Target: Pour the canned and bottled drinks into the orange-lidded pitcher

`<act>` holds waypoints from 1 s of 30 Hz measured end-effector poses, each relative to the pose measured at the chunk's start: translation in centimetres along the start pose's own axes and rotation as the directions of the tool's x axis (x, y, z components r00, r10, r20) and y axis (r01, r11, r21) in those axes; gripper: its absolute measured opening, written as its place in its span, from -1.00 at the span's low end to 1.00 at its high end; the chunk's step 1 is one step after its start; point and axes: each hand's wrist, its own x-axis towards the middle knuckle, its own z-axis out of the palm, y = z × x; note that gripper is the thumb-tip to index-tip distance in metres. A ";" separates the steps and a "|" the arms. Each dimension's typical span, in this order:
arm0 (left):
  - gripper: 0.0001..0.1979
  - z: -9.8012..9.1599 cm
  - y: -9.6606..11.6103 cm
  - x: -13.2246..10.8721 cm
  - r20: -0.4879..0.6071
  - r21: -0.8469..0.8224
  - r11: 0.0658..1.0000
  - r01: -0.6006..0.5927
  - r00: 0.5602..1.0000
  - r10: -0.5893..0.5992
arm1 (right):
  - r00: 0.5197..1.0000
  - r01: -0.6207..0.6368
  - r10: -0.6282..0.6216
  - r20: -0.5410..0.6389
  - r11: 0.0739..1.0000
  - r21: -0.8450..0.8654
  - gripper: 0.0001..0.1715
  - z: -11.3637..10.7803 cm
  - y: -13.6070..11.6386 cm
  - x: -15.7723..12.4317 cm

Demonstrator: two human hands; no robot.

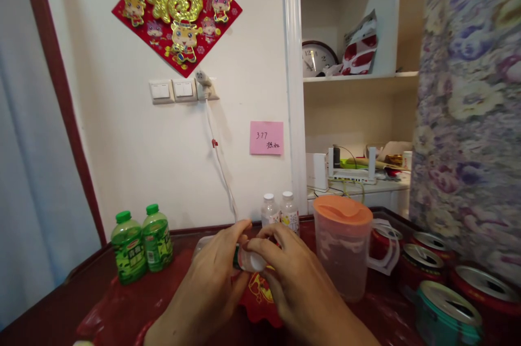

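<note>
Both hands meet at the middle of the table around a small clear plastic bottle that lies on its side. My left hand point(214, 272) is closed around the body of the bottle point(251, 262), hiding most of it. The fingers of my right hand point(291, 267) close on its pale neck or cap end. A strip of dark green shows beside my left fingers. Below the hands is a red item with gold print point(260, 289), partly covered by my right fingers.
Two green bottles point(130, 248) stand at the left. Two clear bottles with white caps point(288, 207) are near the wall. On the right are a pitcher with an orange lid point(342, 248) and several opened cans point(448, 310). A white cord point(220, 164) hangs behind.
</note>
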 end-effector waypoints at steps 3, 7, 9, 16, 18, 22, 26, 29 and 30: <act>-0.41 0.1 -0.1 -0.1 -0.001 -0.023 1.000 0.010 1.000 -0.010 | 0.998 -0.060 0.062 -0.017 0.993 0.099 -0.18 -0.1 -0.6 -0.1; -0.34 0.1 0.2 -0.2 0.034 -0.073 0.997 0.001 0.999 0.002 | 0.959 -0.279 0.281 -0.030 0.959 0.049 -0.58 -0.2 -1.4 0.0; -0.31 0.1 0.4 -0.2 0.052 -0.081 0.997 0.000 0.999 0.005 | 0.944 -0.329 0.328 -0.024 0.944 -0.019 -0.80 -0.2 -1.5 0.1; -0.32 0.3 0.2 -0.1 0.047 -0.084 0.996 -0.006 0.999 0.010 | 0.990 -0.144 0.142 -0.021 0.983 -0.111 -0.52 0.3 -0.7 -0.1; -0.35 0.4 -0.1 -0.1 0.042 -0.092 0.996 0.003 0.999 0.001 | 0.997 -0.068 0.063 -0.041 0.989 -0.129 -0.40 0.5 -0.4 -0.2; -0.41 0.6 -1.0 0.0 0.040 -0.134 0.989 0.056 0.998 -0.051 | 0.987 0.063 -0.080 -0.143 0.991 -0.119 -0.40 0.3 -0.2 -0.2; -0.42 0.2 -2.5 0.4 0.074 -0.242 0.945 0.220 0.975 -0.208 | 0.980 0.009 -0.013 -0.200 1.000 -0.020 -0.43 -0.2 -0.8 -0.3; -0.38 0.0 -3.7 0.8 0.083 -0.344 0.845 0.409 0.910 -0.407 | 0.996 -0.091 0.091 -0.024 0.996 -0.011 -0.44 1.5 -1.4 -0.2; -0.35 0.1 -4.1 0.9 0.087 -0.386 0.798 0.463 0.879 -0.468 | 0.991 -0.109 0.112 0.077 0.993 -0.040 -0.47 2.6 -1.6 -0.2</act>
